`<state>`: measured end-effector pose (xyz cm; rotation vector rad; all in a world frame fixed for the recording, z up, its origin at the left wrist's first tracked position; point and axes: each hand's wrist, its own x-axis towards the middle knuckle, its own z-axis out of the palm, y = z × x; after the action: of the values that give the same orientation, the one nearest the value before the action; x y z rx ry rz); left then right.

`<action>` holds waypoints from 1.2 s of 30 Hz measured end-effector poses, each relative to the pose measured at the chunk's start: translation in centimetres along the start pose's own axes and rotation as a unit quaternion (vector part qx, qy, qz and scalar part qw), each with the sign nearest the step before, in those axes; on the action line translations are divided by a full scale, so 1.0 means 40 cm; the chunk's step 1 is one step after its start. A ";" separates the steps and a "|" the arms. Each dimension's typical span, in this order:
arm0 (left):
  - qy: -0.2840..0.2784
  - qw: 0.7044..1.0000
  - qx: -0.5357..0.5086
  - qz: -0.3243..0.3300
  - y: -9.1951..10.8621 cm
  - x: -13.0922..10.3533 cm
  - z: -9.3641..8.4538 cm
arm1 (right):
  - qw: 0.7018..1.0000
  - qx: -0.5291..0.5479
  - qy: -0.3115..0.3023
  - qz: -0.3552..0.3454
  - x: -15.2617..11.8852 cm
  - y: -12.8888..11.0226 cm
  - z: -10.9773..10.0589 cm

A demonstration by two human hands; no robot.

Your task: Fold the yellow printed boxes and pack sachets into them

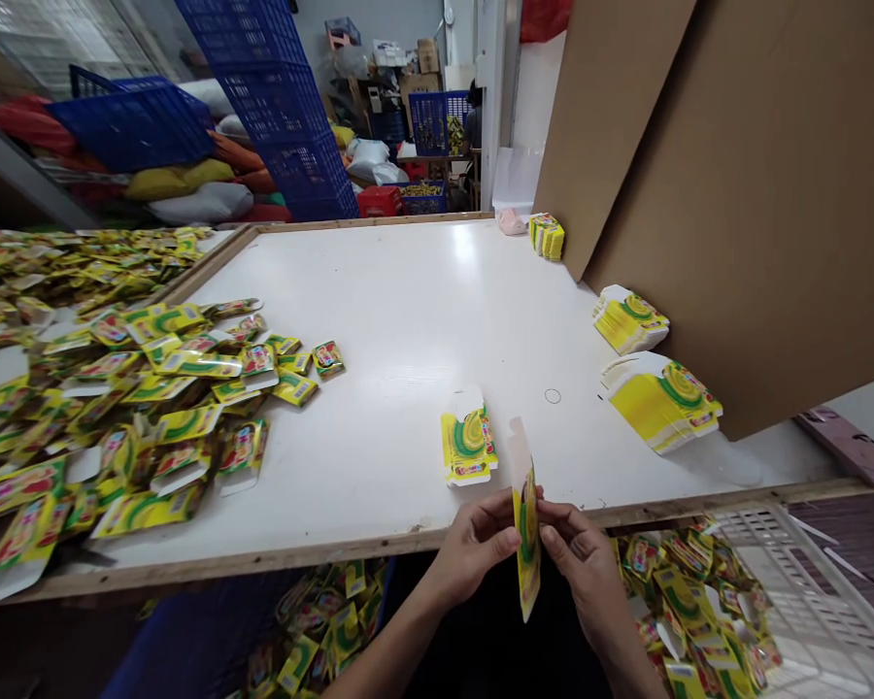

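A thin yellow-and-green printed carton (526,544) stands nearly edge-on between my hands, just over the table's front edge, with a pale flap sticking up. My left hand (473,544) pinches it from the left, thumb on the near side. My right hand (583,558) closes on its right side, fingertips against the print. Beyond my left hand, a few flat cartons (469,442) of the same print lie on the white table (408,291), flaps outward.
Many small cartons (189,364) are heaped on the left. Stacks of flat cartons (662,398) stand at the right by a large cardboard sheet (735,214). Below the wooden edge, a white basket (779,582) holds more cartons. Blue crates (269,107) rise behind.
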<state>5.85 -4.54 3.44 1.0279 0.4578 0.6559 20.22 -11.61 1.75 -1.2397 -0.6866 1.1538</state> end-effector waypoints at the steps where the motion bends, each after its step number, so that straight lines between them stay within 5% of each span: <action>1: 0.005 1.000 0.001 -0.002 -0.004 0.000 0.000 | 1.000 -0.001 0.001 0.004 0.000 -0.003 -0.002; 6: 0.061 0.998 0.014 -0.005 -0.024 0.007 0.005 | 0.999 -0.011 -0.018 0.029 -0.012 -0.011 -0.002; 12: 0.131 0.990 0.060 0.001 -0.024 0.002 0.024 | 0.995 -0.086 0.051 -0.028 -0.010 0.011 -0.001; 16: 0.078 0.992 0.095 -0.025 0.005 -0.018 0.016 | 0.994 -0.091 -0.001 -0.061 -0.002 0.000 -0.029; 22: -0.029 0.995 0.008 -0.093 0.024 -0.031 0.001 | 0.980 -0.166 -0.092 -0.061 0.001 -0.054 -0.065; 28: -0.004 0.995 0.019 -0.096 0.008 -0.032 0.005 | 0.978 -0.176 -0.056 -0.094 0.011 -0.052 -0.060; 33: 0.036 0.989 0.131 -0.055 0.008 -0.021 0.008 | 0.967 -0.205 -0.065 -0.136 0.019 -0.051 -0.082; 36: 0.066 0.975 0.209 -0.049 0.004 -0.018 0.017 | 0.962 -0.242 -0.101 -0.074 0.014 -0.067 -0.082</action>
<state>5.71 -5.42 3.95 1.3524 0.7810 0.5518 24.12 -12.06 3.39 -1.4551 -1.2495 1.0263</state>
